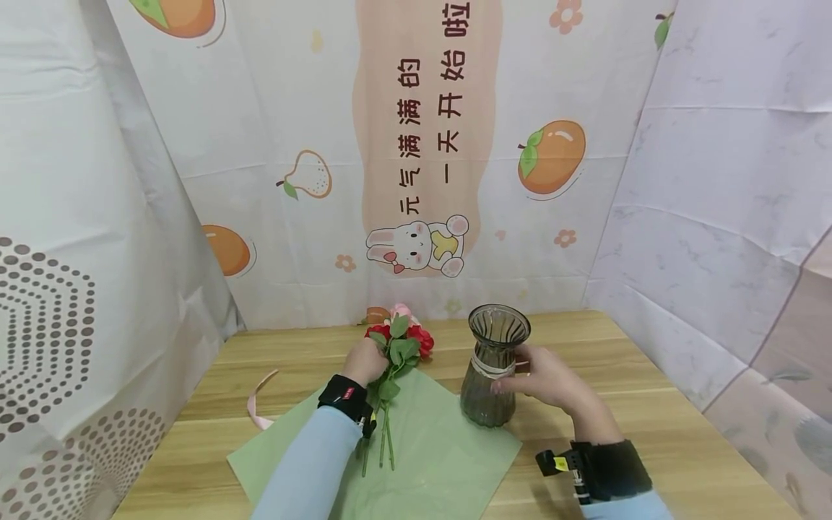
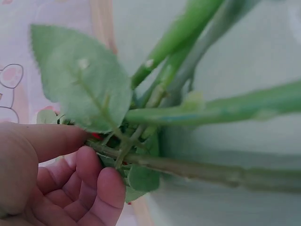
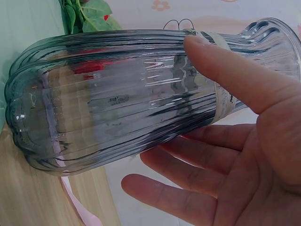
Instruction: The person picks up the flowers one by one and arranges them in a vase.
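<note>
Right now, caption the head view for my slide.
Left hand holding flowers over a green sheet, right hand gripping a glass vase.

Head view bright; 2 wrist views dimmer, stems [image 2: 235, 107] blurred.

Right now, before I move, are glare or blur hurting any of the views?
Head view: fairly even light, the glass vase in clear outline; left wrist view: washed-out colours, upper rose stems blurred; right wrist view: bright reflection streaks along the glass vase, which dulls the pink ribbon behind it.
</note>
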Demonstrator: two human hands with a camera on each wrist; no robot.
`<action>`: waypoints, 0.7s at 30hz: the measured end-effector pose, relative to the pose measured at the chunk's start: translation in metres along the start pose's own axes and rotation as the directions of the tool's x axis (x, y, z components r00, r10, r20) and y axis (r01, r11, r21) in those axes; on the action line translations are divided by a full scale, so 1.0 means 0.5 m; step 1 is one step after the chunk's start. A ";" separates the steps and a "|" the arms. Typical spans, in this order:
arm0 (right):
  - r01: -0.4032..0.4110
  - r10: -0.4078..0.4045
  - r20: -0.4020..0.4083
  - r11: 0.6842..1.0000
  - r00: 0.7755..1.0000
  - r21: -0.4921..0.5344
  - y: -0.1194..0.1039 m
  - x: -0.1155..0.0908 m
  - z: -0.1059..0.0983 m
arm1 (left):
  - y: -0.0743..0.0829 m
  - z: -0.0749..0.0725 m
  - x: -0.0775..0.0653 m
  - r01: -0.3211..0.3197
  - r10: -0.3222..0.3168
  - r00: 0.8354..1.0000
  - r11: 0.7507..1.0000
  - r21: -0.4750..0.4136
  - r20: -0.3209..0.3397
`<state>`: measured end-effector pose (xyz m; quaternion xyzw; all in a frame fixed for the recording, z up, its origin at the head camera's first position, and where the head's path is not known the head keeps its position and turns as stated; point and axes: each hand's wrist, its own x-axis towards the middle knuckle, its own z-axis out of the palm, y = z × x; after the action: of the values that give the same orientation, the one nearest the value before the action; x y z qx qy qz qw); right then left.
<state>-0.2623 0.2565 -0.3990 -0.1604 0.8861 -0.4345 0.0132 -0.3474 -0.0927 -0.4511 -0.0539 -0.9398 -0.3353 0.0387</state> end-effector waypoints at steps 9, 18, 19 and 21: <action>0.014 -0.014 0.005 1.000 1.000 0.018 -0.005 -0.004 0.000 | 0.015 -0.030 -0.005 -0.048 0.048 0.999 0.998 -0.045 0.015; 0.024 -0.024 0.012 1.000 1.000 0.014 -0.007 -0.005 -0.002 | 0.038 -0.059 -0.015 -0.038 0.040 0.999 0.995 -0.095 0.022; 0.025 -0.025 0.012 1.000 1.000 0.012 -0.007 -0.005 -0.002 | 0.040 -0.063 -0.016 -0.035 0.038 0.999 0.994 -0.105 0.020; 0.025 -0.025 0.011 1.000 1.000 0.007 -0.006 -0.005 -0.003 | 0.043 -0.069 -0.018 -0.021 0.024 0.999 0.992 -0.126 0.022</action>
<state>-0.2594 0.2567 -0.3964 -0.1742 0.8826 -0.4366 0.0133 -0.3343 -0.0988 -0.4118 -0.0709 -0.9165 -0.3927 0.0278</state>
